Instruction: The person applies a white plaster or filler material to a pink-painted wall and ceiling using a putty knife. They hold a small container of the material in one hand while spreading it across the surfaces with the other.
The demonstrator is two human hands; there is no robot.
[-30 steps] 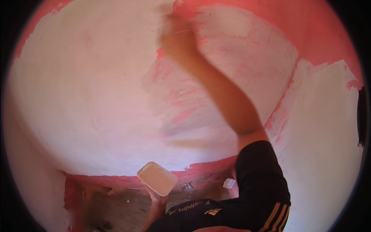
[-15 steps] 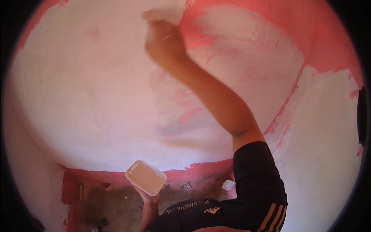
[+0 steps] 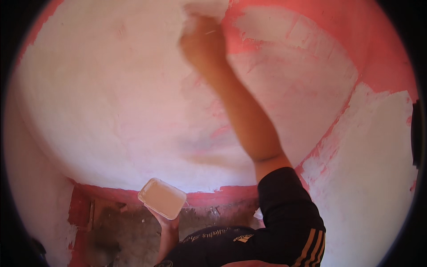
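Note:
My left hand (image 3: 168, 220) holds a rectangular pale plastic tub (image 3: 154, 208) from beneath, low in front of me. Smooth whitish-beige putty (image 3: 163, 197) shows inside the tub, which is tilted; most of the left fingers are hidden behind it. High up, my right hand (image 3: 203, 39) is closed, with the arm stretched out to the wall (image 3: 111, 107). Beyond its knuckles a flat putty knife (image 3: 205, 8), smeared by motion, lies against the wall. Whitish putty covers most of this wall, with pinkish streaks showing through below the right hand.
Bare red paint (image 3: 378, 49) shows at the upper right and in a red strip (image 3: 222, 196) along the wall's foot. A partly coated side wall (image 3: 364, 178) stands at the right. Below lies a dirty floor (image 3: 129, 231) with small debris; a small white container (image 3: 258, 214) is partly hidden by my sleeve.
My right hand and the putty knife have shifted slightly right and up in the picture, while the elbow moved left. The tub in my left hand sits a little further left and higher.

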